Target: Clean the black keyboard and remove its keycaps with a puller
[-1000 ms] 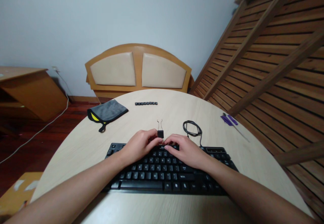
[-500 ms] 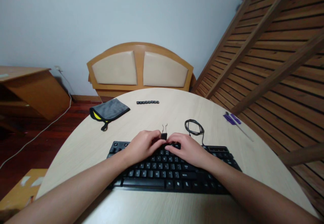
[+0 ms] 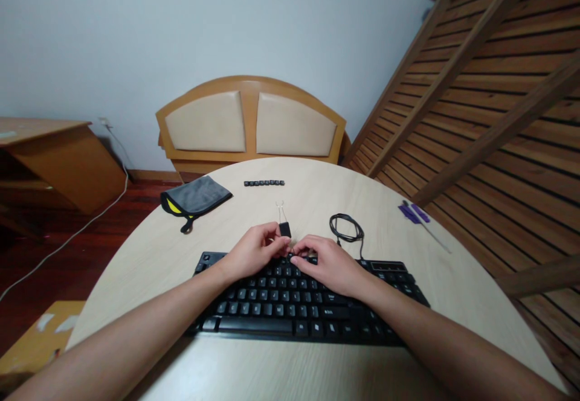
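My left hand (image 3: pixel 256 247) is closed on a keycap puller (image 3: pixel 284 229), a small black block with two thin wire prongs pointing away from me. Below it lies a black keyboard (image 3: pixel 256 325), its long side toward me. Over the keyboard's far row, my right hand (image 3: pixel 328 262) has thumb and forefinger drawn together. Whatever its fingertips hold is too small and hidden to make out. Several black keycaps (image 3: pixel 264 183) stand in a neat row at the far side of the round table (image 3: pixel 149 274).
A grey cloth (image 3: pixel 199 197) with yellow lining lies at the table's left edge. The coiled keyboard cable (image 3: pixel 347 238) rests behind the keyboard. On the right are a thin brush-like stick (image 3: pixel 430 232) and purple pieces (image 3: pixel 414 212). Beyond the table stands a wooden headboard (image 3: pixel 251 117).
My left hand has lifted slightly away to the left with the keycap puller, which now tilts leftward. My right hand has shifted a little left, its fingertips still at the far key row.
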Action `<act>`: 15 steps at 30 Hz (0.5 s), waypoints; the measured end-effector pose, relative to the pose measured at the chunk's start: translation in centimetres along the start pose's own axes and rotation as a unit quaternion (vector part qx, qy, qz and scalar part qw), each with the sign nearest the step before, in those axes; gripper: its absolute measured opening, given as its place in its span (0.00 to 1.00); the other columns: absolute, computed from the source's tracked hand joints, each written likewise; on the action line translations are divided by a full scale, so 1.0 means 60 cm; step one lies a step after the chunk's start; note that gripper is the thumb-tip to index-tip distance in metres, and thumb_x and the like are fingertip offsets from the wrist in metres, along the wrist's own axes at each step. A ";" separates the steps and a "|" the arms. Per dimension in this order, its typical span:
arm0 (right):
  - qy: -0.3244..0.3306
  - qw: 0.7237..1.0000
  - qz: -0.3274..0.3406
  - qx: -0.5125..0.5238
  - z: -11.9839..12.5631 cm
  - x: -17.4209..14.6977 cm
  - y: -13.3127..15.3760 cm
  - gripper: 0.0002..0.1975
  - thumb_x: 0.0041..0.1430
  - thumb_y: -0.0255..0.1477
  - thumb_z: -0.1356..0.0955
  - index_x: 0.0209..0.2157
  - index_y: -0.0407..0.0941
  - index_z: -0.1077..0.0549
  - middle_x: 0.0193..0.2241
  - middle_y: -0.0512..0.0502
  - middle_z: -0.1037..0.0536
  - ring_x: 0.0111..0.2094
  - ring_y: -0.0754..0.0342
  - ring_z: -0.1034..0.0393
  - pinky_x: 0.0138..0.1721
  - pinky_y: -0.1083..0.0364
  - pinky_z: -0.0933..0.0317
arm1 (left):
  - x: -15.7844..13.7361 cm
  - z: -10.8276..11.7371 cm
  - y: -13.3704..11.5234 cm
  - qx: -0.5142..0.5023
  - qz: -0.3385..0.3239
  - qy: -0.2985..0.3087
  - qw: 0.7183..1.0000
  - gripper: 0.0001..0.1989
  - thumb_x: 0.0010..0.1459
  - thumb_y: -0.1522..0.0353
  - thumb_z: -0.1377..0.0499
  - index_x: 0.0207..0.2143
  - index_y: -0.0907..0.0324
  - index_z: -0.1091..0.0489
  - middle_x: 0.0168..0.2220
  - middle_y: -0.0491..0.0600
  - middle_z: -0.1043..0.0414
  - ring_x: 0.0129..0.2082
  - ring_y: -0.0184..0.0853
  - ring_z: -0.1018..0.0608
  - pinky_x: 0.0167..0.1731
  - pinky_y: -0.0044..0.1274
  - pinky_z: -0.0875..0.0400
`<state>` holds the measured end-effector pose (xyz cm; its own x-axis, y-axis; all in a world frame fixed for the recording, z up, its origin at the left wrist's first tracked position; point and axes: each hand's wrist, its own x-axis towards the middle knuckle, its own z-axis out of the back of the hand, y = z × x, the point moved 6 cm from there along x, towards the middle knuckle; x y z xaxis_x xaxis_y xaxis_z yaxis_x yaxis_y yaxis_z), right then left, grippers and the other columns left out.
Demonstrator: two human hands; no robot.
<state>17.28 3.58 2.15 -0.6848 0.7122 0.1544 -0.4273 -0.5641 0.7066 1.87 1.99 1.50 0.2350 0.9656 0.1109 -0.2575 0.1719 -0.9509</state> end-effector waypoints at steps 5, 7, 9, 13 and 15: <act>-0.014 1.000 -0.006 0.024 0.003 -0.001 -0.001 0.07 0.56 0.32 0.26 0.36 0.45 0.23 0.37 0.47 0.19 0.39 0.51 0.25 0.44 0.52 0.34 | -0.005 0.001 -0.009 0.027 -0.021 -0.011 0.999 0.14 0.63 0.60 0.41 0.29 0.59 0.34 0.27 0.46 0.25 0.26 0.32 0.26 0.28 0.23 0.34; -0.015 0.999 -0.005 0.044 0.004 -0.002 -0.001 0.06 0.57 0.31 0.27 0.36 0.45 0.23 0.36 0.48 0.19 0.39 0.51 0.25 0.44 0.52 0.35 | -0.007 0.002 -0.010 0.035 -0.028 -0.015 0.999 0.14 0.63 0.60 0.41 0.29 0.59 0.33 0.27 0.47 0.25 0.27 0.32 0.26 0.28 0.23 0.33; -0.014 0.998 -0.014 0.066 0.005 -0.002 -0.003 0.06 0.58 0.32 0.27 0.37 0.45 0.22 0.36 0.48 0.19 0.39 0.51 0.26 0.44 0.53 0.35 | -0.008 0.003 -0.010 0.041 -0.036 -0.019 0.998 0.14 0.64 0.60 0.42 0.30 0.60 0.32 0.28 0.48 0.24 0.28 0.33 0.25 0.29 0.24 0.32; -0.011 0.993 -0.044 0.108 0.007 -0.002 -0.011 0.09 0.58 0.34 0.28 0.38 0.44 0.22 0.34 0.48 0.20 0.36 0.52 0.27 0.41 0.53 0.36 | -0.008 0.007 -0.012 0.068 -0.052 -0.034 0.996 0.12 0.64 0.61 0.41 0.31 0.60 0.31 0.29 0.48 0.24 0.29 0.34 0.24 0.29 0.24 0.32; -0.007 0.991 -0.050 0.126 0.008 -0.001 -0.014 0.10 0.58 0.34 0.28 0.39 0.44 0.22 0.34 0.48 0.20 0.35 0.52 0.28 0.40 0.53 0.36 | -0.008 0.007 -0.014 0.069 -0.064 -0.036 0.995 0.11 0.65 0.62 0.41 0.33 0.60 0.30 0.30 0.48 0.23 0.30 0.34 0.23 0.30 0.24 0.30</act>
<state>17.94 4.20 1.88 -0.6371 0.7662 0.0842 -0.3302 -0.3700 0.8684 1.57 1.46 2.38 0.2069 0.9451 0.2530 -0.3568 0.3137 -0.8800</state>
